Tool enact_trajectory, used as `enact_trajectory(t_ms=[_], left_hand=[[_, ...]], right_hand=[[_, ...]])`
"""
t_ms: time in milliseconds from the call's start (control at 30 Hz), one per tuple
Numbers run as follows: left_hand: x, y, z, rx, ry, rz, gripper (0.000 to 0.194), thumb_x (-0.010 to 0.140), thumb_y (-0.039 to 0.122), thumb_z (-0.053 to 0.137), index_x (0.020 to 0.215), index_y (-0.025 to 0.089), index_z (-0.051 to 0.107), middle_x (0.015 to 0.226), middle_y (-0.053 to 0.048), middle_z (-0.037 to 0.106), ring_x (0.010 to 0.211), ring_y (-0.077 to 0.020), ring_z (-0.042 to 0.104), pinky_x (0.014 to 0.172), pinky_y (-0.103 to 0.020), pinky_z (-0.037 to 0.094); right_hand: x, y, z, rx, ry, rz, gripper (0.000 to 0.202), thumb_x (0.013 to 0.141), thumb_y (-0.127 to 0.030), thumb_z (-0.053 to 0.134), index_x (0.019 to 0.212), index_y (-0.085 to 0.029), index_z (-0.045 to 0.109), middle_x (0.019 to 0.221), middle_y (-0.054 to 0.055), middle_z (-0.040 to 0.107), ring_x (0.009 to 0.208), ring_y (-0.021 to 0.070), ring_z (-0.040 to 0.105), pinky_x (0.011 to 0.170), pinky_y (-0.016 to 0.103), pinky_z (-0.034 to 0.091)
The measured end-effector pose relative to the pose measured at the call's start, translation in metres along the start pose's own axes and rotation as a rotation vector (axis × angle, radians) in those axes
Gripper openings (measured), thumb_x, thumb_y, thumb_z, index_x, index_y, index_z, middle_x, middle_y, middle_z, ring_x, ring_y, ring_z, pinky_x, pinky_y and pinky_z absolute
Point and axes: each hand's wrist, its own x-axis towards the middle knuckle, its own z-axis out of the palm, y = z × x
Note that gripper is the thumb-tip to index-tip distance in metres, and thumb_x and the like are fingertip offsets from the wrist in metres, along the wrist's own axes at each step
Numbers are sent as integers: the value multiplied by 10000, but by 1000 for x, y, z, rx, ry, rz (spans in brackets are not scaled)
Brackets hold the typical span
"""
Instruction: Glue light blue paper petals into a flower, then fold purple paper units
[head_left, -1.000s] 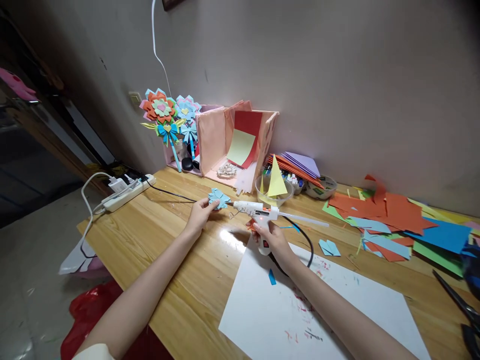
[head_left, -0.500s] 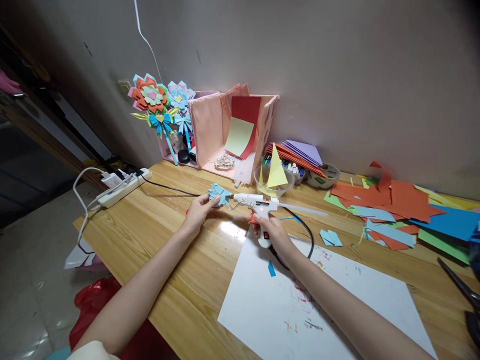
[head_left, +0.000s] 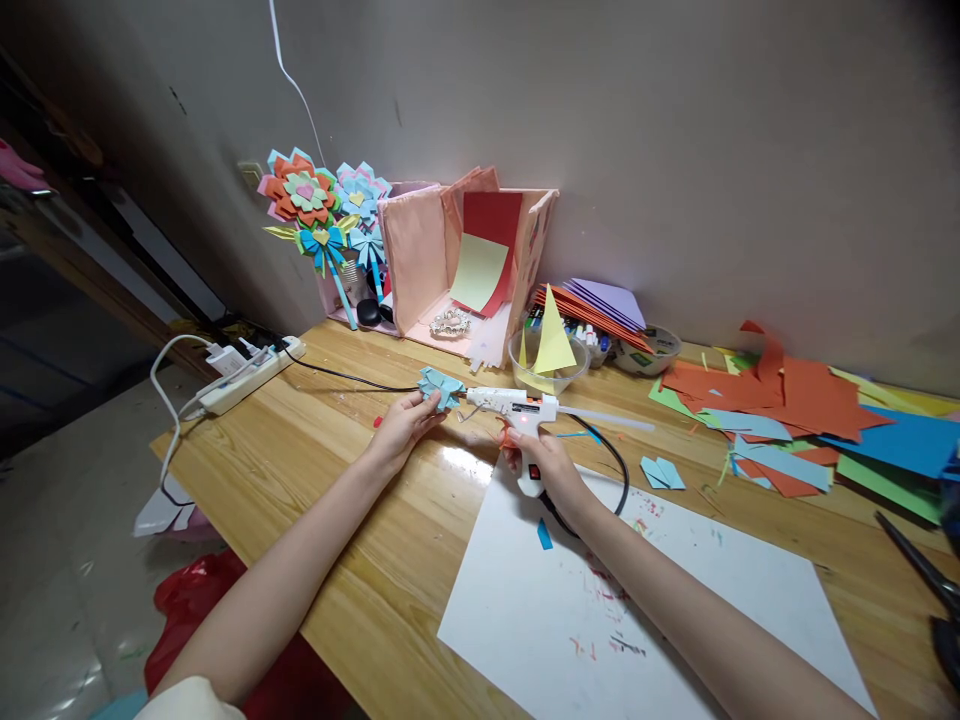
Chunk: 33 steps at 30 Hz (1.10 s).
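**Glue gun (head_left: 517, 403) nozzle meets pale blue paper (head_left: 441, 385), one hand on each**

Nearest, the white sheet (head_left: 510, 610), speckled with red and dark marks, lies flat on the desk (head_left: 360, 590), presumably to guard the wood. A blue sliver (head_left: 544, 534) rests on it; scissors (head_left: 926, 580) lie at the right edge.

Beyond, the right hand (head_left: 551, 468) is wrapped around the gun's grip, fingers by the orange trigger, the barrel levelled leftward, probably to aim the tip without tilting. The left hand (head_left: 403, 432) pinches the paper at its near edge, thumb on top, which likely leaves the far side free and the skin away from heat. The paper is held just above the desk, left of the nozzle; whether the two touch, I cannot tell.

The paper is folded into layered, pointed flaps, matt, with a jagged outline and visible creases. The gun is white and scuffed, with a small red glow on its side and a clear glue stick (head_left: 615, 420) jutting from its back.

Farther right are a folded blue piece (head_left: 662, 474) and heaped scraps (head_left: 802, 405). Behind stand a clear tub (head_left: 584, 372), a pink box (head_left: 420, 265) and paper flowers (head_left: 306, 190). At far left, the power strip (head_left: 251, 382) sits by the desk's edge, handy for cords.
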Motion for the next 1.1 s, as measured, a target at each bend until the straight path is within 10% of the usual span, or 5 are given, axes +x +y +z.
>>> enact_trajectory(t_ms=[1100], left_hand=[[0, -1, 1, 102, 5, 104, 240, 640, 323, 726, 791, 142, 678, 797, -34, 654, 696, -87, 570, 685, -174, 467]], right_hand=[[-5, -2, 1, -112, -2, -111, 286, 798, -413, 470, 639, -175, 454, 595, -12, 436, 570, 120, 408, 552, 243, 343]])
